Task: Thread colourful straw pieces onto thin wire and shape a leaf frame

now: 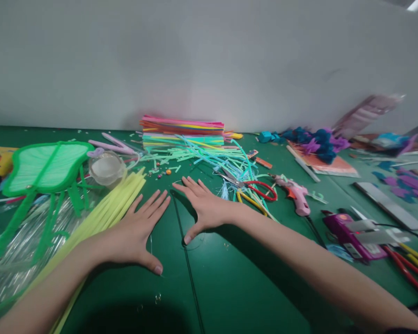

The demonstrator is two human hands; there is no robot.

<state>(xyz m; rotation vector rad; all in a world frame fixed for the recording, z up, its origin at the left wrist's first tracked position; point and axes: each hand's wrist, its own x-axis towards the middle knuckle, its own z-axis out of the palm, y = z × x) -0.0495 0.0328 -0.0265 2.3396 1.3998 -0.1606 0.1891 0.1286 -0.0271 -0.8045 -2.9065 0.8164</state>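
- Hands are lying flat on the green tabletop (230,278) — left hand (137,232) touching pale yellow straws (107,211), fingers spread.
- Right hand (205,206) is resting, fingers together, near red-handled scissors (254,188).

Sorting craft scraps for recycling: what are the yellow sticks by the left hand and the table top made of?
Yellow sticks: probably plastic straws, thin, smooth, faintly translucent. Table top: seemingly a green mat or coated board, with a soft sheen; material uncertain.

Pale yellow straws (116,204) bundled diagonally beside left hand (137,234).
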